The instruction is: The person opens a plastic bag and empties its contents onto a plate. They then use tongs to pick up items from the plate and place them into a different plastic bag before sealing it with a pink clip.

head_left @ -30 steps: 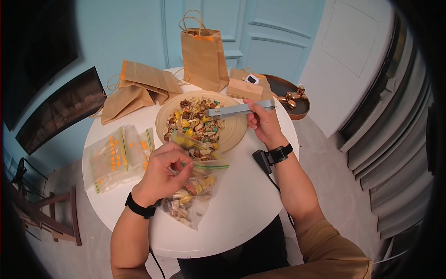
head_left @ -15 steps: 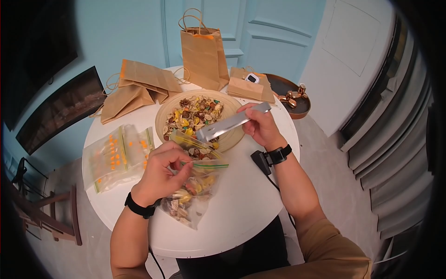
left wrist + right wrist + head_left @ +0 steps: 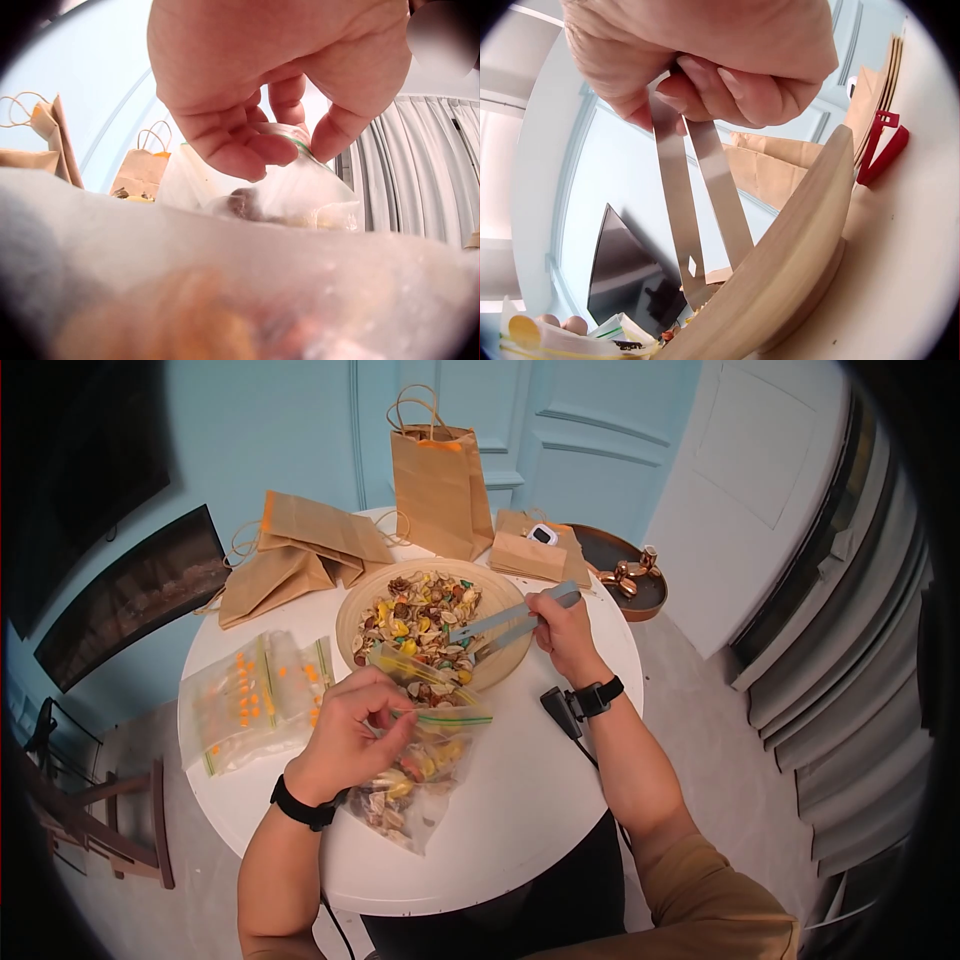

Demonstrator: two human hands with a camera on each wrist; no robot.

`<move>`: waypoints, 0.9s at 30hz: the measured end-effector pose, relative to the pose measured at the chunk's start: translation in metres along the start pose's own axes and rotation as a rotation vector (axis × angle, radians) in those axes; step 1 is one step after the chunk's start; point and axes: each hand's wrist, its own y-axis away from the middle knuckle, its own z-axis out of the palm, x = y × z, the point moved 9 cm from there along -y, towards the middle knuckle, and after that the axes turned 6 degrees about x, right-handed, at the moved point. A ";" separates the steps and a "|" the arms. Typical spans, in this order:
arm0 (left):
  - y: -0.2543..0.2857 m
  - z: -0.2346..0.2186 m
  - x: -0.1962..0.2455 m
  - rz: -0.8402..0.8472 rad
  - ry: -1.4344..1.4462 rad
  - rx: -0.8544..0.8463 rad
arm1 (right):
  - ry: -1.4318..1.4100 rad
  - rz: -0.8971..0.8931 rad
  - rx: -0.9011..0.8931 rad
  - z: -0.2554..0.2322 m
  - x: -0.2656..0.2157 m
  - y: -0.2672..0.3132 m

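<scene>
My left hand (image 3: pixel 350 725) pinches the rim of a clear zip bag (image 3: pixel 435 810), whose green seal line shows in the head view. Dried potpourri pieces in yellow and brown lie inside the bag. In the left wrist view the thumb and fingers (image 3: pixel 341 135) meet at the bag's edge. Metal tongs (image 3: pixel 497 621) are in my right hand (image 3: pixel 567 635), gripped near their bent end. Their two arms stand apart, tips down at the potpourri (image 3: pixel 415 605) heaped on a round wooden plate (image 3: pixel 512 657). The bag's mouth overlaps the plate's near edge in the head view.
More zip bags with orange markings (image 3: pixel 240 705) lie at the left. Brown paper bags (image 3: pixel 440 490) stand or lie along the table's back, with a small white timer (image 3: pixel 542 535) on a folded one. A red clip (image 3: pixel 885 150) shows beyond the plate.
The tongs swung from the heap to the bag's mouth with arms close together, then returned over the plate and spread apart. My left hand and the bag have stayed put.
</scene>
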 end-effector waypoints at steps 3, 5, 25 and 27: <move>0.000 0.000 0.002 -0.006 -0.002 -0.001 | -0.014 -0.001 -0.025 0.009 -0.004 0.005; 0.000 0.000 0.001 -0.021 0.005 0.003 | 0.019 0.011 -0.059 0.013 0.000 0.005; 0.000 0.000 0.001 0.002 0.005 0.002 | 0.083 -0.032 0.028 0.007 0.002 0.002; 0.000 0.000 0.001 -0.004 0.000 0.002 | 0.039 -0.057 0.102 -0.001 -0.002 0.000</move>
